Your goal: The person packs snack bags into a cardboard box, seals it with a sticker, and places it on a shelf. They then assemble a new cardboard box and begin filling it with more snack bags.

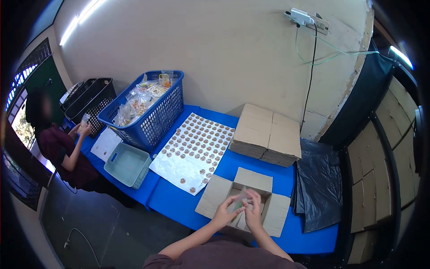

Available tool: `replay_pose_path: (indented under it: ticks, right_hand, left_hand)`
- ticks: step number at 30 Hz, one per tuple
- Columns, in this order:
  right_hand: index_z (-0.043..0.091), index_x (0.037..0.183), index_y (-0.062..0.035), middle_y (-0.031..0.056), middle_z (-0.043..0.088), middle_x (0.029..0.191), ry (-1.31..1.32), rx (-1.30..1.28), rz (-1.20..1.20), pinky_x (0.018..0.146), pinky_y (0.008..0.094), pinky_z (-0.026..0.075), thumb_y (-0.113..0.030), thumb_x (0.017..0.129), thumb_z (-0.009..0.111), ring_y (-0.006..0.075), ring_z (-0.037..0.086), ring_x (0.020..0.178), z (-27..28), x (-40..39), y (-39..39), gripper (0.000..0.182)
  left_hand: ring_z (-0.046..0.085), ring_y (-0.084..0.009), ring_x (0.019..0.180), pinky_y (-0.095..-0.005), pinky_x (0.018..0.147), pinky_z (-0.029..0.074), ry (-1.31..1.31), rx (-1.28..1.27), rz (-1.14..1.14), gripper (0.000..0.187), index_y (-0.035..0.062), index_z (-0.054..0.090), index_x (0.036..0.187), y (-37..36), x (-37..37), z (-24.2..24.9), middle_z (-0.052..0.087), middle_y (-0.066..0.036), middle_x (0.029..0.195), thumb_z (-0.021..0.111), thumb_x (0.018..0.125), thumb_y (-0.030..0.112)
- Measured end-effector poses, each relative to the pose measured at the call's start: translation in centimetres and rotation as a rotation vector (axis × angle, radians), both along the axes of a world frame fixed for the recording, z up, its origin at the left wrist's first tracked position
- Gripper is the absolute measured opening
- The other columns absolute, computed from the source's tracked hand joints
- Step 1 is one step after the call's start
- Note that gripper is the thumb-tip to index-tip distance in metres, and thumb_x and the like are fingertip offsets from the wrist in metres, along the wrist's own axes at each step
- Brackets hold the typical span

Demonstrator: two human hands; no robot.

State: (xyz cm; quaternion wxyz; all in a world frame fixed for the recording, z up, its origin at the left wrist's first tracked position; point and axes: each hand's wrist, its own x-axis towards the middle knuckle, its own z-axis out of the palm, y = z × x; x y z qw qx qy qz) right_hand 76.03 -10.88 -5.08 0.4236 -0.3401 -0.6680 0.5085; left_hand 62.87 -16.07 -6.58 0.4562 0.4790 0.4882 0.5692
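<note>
Over an open cardboard box (277, 218), both my hands are close together with fingers closed on a small clear plastic packet (237, 204). My left hand (225, 213) grips it from the left side. My right hand (252, 207) pinches it from the right, with its fingers curled over the top. A hint of green shows near the packet, but its contents are too small to make out. The box stands with its flaps folded outward, and my hands hide part of its inside. Left of the box lies a white sheet (172, 168) bearing rows of round brown stickers.
A blue basket (165, 112) full of clear packets stands behind a pale plastic tray (127, 166). Flattened cardboard boxes (264, 132) are stacked at the back, beside black plastic sheets (317, 184). Another person (67, 148) at left holds a packet. Cartons (369, 179) line the right.
</note>
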Motion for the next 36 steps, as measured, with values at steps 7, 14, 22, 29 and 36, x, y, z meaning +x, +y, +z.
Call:
replay_pose_path:
  ticks: [7,14,22,29,36]
  right_hand:
    - [0.067,0.112,-0.0048,0.0128,0.058,0.125,0.139,-0.343,0.100,0.103,0.0392,0.033,-0.026,0.093,0.061,0.0235,0.045,0.125,-1.2,1.4,1.6,0.029]
    - [0.063,0.117,-0.0025,0.0109,0.061,0.122,0.257,-0.535,0.026,0.101,0.0353,0.036,-0.038,0.101,0.044,0.0197,0.052,0.116,-1.2,2.8,1.9,0.044]
    - [0.051,0.132,0.0004,0.0144,0.053,0.132,0.415,-0.644,0.098,0.099,0.0365,0.041,-0.039,0.100,0.044,0.0213,0.048,0.123,-1.4,0.4,0.1,0.051]
    - [0.064,0.113,-0.0062,0.0124,0.039,0.140,0.041,-0.206,-0.067,0.104,0.0372,0.034,-0.022,0.088,0.067,0.0237,0.046,0.122,-2.0,0.3,0.8,0.030]
    - [0.067,0.099,0.0002,0.0136,0.062,0.121,0.314,-0.491,-0.041,0.099,0.0328,0.039,-0.026,0.098,0.052,0.0201,0.055,0.111,-0.3,0.7,1.2,0.030]
  left_hand:
    - [0.061,-0.0125,0.098,-0.0273,0.089,0.046,-0.089,-0.152,0.016,0.034,-0.0038,0.062,0.115,0.1,-1.0,-0.5,0.068,-0.010,0.104,0.055,0.097,0.025]
    - [0.052,-0.0163,0.117,-0.0307,0.101,0.038,-0.140,-0.088,-0.129,0.047,-0.0014,0.048,0.134,0.4,-3.3,0.5,0.059,-0.013,0.124,0.044,0.101,0.033]
    - [0.026,-0.0223,0.141,-0.0354,0.112,0.024,0.066,0.024,-0.054,0.058,0.0018,0.032,0.145,-0.1,-0.1,0.7,0.036,-0.016,0.148,0.055,0.096,0.021]
    - [0.060,-0.0159,0.105,-0.0328,0.109,0.030,-0.185,-0.157,0.015,0.028,-0.0019,0.063,0.108,-0.6,-0.5,0.2,0.068,-0.010,0.106,0.053,0.098,0.022]
    - [0.055,-0.0171,0.111,-0.0296,0.095,0.042,-0.363,-0.109,-0.078,0.037,-0.0035,0.058,0.121,-0.5,-2.0,1.0,0.064,-0.012,0.112,0.049,0.100,0.026]
